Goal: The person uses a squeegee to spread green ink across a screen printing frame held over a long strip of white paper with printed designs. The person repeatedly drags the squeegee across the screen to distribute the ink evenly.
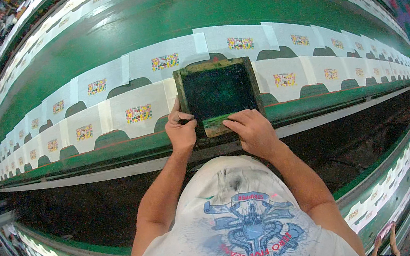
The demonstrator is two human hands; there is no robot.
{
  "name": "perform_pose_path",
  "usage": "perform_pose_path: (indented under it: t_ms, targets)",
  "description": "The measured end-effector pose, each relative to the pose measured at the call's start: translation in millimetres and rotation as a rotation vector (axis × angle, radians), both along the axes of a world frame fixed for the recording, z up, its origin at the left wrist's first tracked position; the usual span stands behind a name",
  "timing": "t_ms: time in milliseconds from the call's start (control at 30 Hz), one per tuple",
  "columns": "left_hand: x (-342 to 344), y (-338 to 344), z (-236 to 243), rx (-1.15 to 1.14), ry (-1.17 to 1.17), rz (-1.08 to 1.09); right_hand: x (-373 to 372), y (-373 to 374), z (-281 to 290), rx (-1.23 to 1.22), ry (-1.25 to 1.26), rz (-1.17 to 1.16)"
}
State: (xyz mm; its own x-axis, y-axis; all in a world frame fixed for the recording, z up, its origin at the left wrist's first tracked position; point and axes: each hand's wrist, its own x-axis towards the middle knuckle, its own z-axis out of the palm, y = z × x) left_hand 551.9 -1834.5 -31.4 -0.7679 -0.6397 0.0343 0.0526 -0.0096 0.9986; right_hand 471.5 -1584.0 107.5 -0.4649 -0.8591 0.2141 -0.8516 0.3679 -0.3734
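A wooden-framed printing screen with dark mesh lies over the row of white fabric pieces, right in front of me. My left hand is closed around the frame's lower left side. In my right hand is a squeegee with a worn wooden handle, resting along the near edge inside the frame, its grip pinched by my fingers. What lies beneath the screen is hidden. To its left is a white piece with a colourful print, and to its right another printed piece.
A long green table carries rows of printed white pieces, some overlapping. Its near rail runs just before my body. Behind me are further tables with white pieces. At lower right another person's hands hold something pinkish.
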Motion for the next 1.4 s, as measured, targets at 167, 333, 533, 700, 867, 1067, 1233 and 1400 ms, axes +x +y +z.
perform_pose_path:
  t_ms: [167, 333, 533, 700, 867, 1067, 1233, 1400]
  targets:
    - [2.3, 2.5, 1.4, 0.024, -0.002, 0.018, -5.0, -10.7, 8.0, 0.178, 0.000, 0.015]
    - [0.5, 6.4, 4.8, 0.040, 0.012, 0.025, -46.1, -18.8, 28.7, 0.351, -0.164, 0.075]
    - [1.7, 4.9, -7.7, 0.068, 0.032, 0.015, -101.8, -51.6, 18.1, 0.281, -0.133, 0.066]
    - [0.7, 6.6, -8.9, 0.120, 0.044, 0.008, -127.9, -73.2, 1.6, 0.106, 0.008, -0.015]
    - [5.8, 6.7, 3.4, -0.032, 0.009, -0.032, -114.9, -72.2, 0.9, 0.163, -0.007, -0.047]
    - [7.6, 8.2, 13.2, -0.141, -0.024, -0.026, -64.8, -50.8, 5.9, 0.180, -0.075, -0.003]
    - [7.7, 13.3, 30.8, -0.118, -0.132, 0.008, -21.7, -26.1, 3.9, 0.167, -0.019, 0.012]
    - [8.9, 9.7, 32.8, -0.173, -0.203, -0.007, -1.6, -14.7, 7.8, 0.172, -0.055, -0.002]
